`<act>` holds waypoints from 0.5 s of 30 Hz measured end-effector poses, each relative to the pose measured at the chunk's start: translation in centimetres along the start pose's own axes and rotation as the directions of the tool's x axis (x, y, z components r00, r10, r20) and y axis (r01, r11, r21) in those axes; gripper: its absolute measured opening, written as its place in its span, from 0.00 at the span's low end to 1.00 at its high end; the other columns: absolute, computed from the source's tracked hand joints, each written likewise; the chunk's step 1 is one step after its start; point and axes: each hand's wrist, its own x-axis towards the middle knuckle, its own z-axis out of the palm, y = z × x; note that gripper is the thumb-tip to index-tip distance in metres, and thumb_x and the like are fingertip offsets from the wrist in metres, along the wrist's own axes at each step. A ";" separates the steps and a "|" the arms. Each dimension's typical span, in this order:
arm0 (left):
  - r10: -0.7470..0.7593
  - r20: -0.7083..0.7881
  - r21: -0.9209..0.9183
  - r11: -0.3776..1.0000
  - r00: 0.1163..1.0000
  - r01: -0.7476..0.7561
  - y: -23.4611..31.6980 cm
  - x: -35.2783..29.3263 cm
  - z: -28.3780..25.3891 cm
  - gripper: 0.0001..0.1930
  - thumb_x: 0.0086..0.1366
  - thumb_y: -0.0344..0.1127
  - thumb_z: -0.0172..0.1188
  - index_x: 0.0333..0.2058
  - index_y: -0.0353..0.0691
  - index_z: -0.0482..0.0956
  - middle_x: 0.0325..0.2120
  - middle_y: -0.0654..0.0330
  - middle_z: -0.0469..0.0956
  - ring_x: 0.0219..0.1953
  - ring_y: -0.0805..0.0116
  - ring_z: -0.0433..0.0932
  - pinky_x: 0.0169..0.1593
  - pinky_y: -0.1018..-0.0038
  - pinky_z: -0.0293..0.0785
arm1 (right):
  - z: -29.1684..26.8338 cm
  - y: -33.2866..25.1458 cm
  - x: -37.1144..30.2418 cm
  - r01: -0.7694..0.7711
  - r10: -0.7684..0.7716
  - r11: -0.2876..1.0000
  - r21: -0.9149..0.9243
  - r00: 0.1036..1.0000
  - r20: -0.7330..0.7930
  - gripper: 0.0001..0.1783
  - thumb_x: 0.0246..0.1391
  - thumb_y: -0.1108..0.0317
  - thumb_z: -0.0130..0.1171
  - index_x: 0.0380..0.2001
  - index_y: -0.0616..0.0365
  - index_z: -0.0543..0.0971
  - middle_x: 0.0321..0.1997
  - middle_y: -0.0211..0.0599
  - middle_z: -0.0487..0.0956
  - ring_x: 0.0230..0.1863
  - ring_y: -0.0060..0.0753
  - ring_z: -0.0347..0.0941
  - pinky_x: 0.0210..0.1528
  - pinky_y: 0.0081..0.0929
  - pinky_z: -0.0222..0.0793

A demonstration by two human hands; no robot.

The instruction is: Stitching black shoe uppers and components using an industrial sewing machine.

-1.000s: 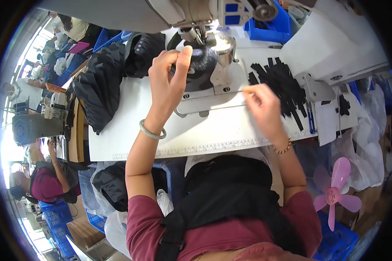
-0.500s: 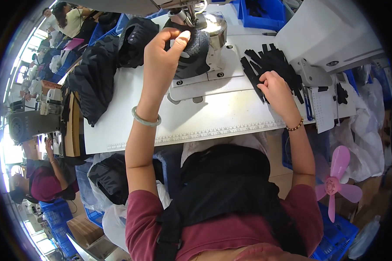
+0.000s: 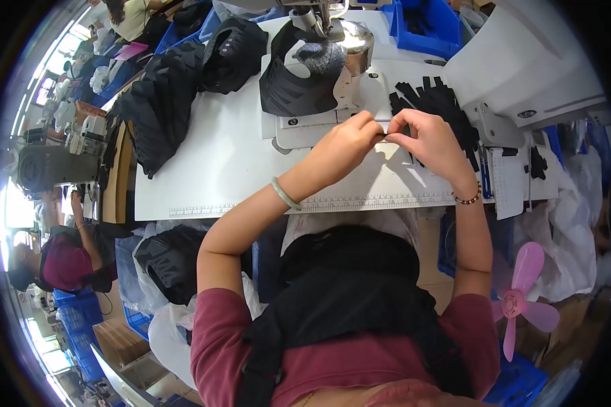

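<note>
In front of the sewing machine my two hands meet, fingertips pinched together. My left hand [image 3: 346, 148] and my right hand [image 3: 433, 144] both grip a small black strip [image 3: 385, 135], mostly hidden by the fingers. Just beyond the left hand, a dark cap [image 3: 297, 91] with a curved cutout rests at the machine's arm, under the sewing head [image 3: 326, 27]; no hand touches it. A fanned pile of black strips [image 3: 448, 112] lies on the white table, close behind my right hand.
More dark caps [image 3: 234, 54] and a nested stack of them [image 3: 159, 108] stand at the left. A ruler strip [image 3: 387, 201] runs along the table's front edge. Blue-handled snips [image 3: 484, 169] lie at the right, a blue bin [image 3: 424, 30] behind. A pink fan [image 3: 516, 304] is at lower right.
My left hand has left the cap and come down right to meet the right hand. The right hand has lifted off the strip pile, a small black strip now between both hands' fingertips.
</note>
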 end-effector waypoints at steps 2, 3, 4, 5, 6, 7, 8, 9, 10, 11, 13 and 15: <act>-0.141 -0.040 -0.126 0.983 0.989 0.135 -0.1 -0.3 -0.3 0.08 0.58 0.30 0.59 0.32 0.29 0.76 0.24 0.55 0.75 0.26 0.62 0.76 0.32 0.74 0.72 | 1.2 -0.2 0.1 0.122 -0.135 0.991 -0.062 0.938 -0.318 0.09 0.44 0.67 0.62 0.29 0.57 0.75 0.29 0.33 0.76 0.23 0.37 0.71 0.28 0.29 0.65; -0.141 -0.046 -0.121 0.984 0.989 0.135 0.0 -0.4 -0.6 0.08 0.58 0.30 0.59 0.32 0.29 0.76 0.24 0.55 0.75 0.26 0.62 0.76 0.32 0.74 0.72 | 1.9 -0.1 0.1 0.211 -0.260 0.966 -0.151 0.762 -0.594 0.09 0.44 0.67 0.63 0.29 0.56 0.75 0.31 0.33 0.75 0.23 0.36 0.70 0.28 0.29 0.65; -0.407 0.068 -0.510 0.771 0.911 0.382 0.2 -0.6 -0.8 0.10 0.59 0.31 0.58 0.33 0.28 0.77 0.25 0.55 0.76 0.26 0.66 0.76 0.32 0.76 0.72 | 2.1 0.4 0.1 0.171 -0.237 0.972 -0.164 0.698 -0.676 0.10 0.44 0.67 0.64 0.30 0.55 0.74 0.32 0.32 0.73 0.20 0.31 0.67 0.26 0.26 0.64; -0.567 0.276 -0.766 0.358 0.776 0.534 0.5 -0.9 -1.0 0.12 0.61 0.33 0.57 0.34 0.26 0.77 0.25 0.55 0.78 0.26 0.69 0.77 0.33 0.78 0.73 | 2.5 0.6 -0.5 0.147 -0.129 0.989 -0.037 0.686 -0.716 0.09 0.46 0.67 0.63 0.29 0.57 0.75 0.30 0.30 0.73 0.18 0.22 0.62 0.22 0.19 0.60; -0.593 0.225 -0.819 0.315 0.773 0.480 0.9 -1.2 -0.8 0.15 0.64 0.36 0.54 0.36 0.24 0.76 0.27 0.53 0.79 0.27 0.71 0.78 0.36 0.77 0.75 | 3.2 0.5 -0.9 0.135 -0.041 0.987 0.090 0.742 -0.669 0.08 0.47 0.66 0.63 0.28 0.58 0.76 0.30 0.28 0.73 0.18 0.18 0.60 0.21 0.17 0.58; -0.597 0.219 -0.818 0.319 0.772 0.478 1.3 -1.4 -0.7 0.15 0.64 0.36 0.54 0.36 0.24 0.76 0.27 0.53 0.79 0.27 0.71 0.78 0.36 0.77 0.75 | 4.1 0.5 -1.2 0.113 0.041 0.970 0.213 0.793 -0.607 0.08 0.48 0.66 0.63 0.28 0.59 0.76 0.30 0.26 0.72 0.18 0.13 0.57 0.20 0.14 0.55; -0.606 0.185 -0.846 0.303 0.774 0.439 1.9 -1.4 -0.6 0.15 0.64 0.35 0.53 0.36 0.25 0.76 0.27 0.52 0.79 0.28 0.70 0.78 0.36 0.77 0.75 | 5.3 0.6 -1.1 0.163 0.104 0.885 0.437 0.845 -0.525 0.08 0.49 0.67 0.62 0.28 0.61 0.77 0.30 0.24 0.72 0.19 0.10 0.55 0.20 0.12 0.52; -0.615 0.154 -0.872 0.284 0.774 0.399 2.3 -1.4 -0.3 0.14 0.64 0.34 0.53 0.36 0.25 0.77 0.27 0.52 0.78 0.29 0.70 0.79 0.37 0.77 0.75 | 6.3 0.4 -0.9 0.203 0.124 0.787 0.582 0.873 -0.472 0.09 0.50 0.67 0.62 0.30 0.62 0.77 0.29 0.25 0.73 0.19 0.09 0.56 0.21 0.12 0.52; -0.616 0.136 -0.890 0.268 0.776 0.369 2.8 -1.3 -0.1 0.12 0.63 0.32 0.53 0.33 0.25 0.77 0.27 0.54 0.78 0.27 0.71 0.79 0.32 0.81 0.75 | 6.7 -0.2 -0.8 0.202 0.171 0.685 0.700 0.889 -0.424 0.08 0.51 0.68 0.61 0.30 0.62 0.77 0.27 0.24 0.73 0.19 0.08 0.56 0.21 0.11 0.51; -0.617 0.136 -0.889 0.270 0.776 0.370 3.2 -1.4 -0.1 0.12 0.63 0.32 0.53 0.33 0.25 0.77 0.27 0.54 0.78 0.27 0.71 0.79 0.32 0.81 0.75 | 6.8 -0.6 -0.7 0.198 0.206 0.565 0.801 0.906 -0.370 0.08 0.51 0.68 0.61 0.31 0.62 0.77 0.25 0.22 0.72 0.19 0.07 0.56 0.21 0.10 0.51; -0.577 0.015 -0.786 0.497 0.816 0.367 3.9 -1.5 -0.1 0.11 0.64 0.31 0.52 0.36 0.26 0.77 0.30 0.55 0.78 0.27 0.70 0.79 0.31 0.79 0.77 | 6.2 -0.9 -0.8 0.161 0.218 0.524 0.836 0.924 -0.314 0.08 0.51 0.68 0.61 0.31 0.61 0.77 0.23 0.21 0.72 0.19 0.06 0.56 0.21 0.09 0.51; -0.541 -0.061 -0.580 0.703 0.839 0.412 4.4 -1.4 -1.5 0.08 0.61 0.27 0.55 0.38 0.30 0.77 0.33 0.56 0.76 0.28 0.71 0.79 0.29 0.82 0.77 | 4.9 -1.4 -1.1 0.123 0.224 0.484 0.866 0.940 -0.259 0.07 0.51 0.68 0.61 0.31 0.61 0.76 0.21 0.19 0.71 0.19 0.06 0.57 0.21 0.08 0.51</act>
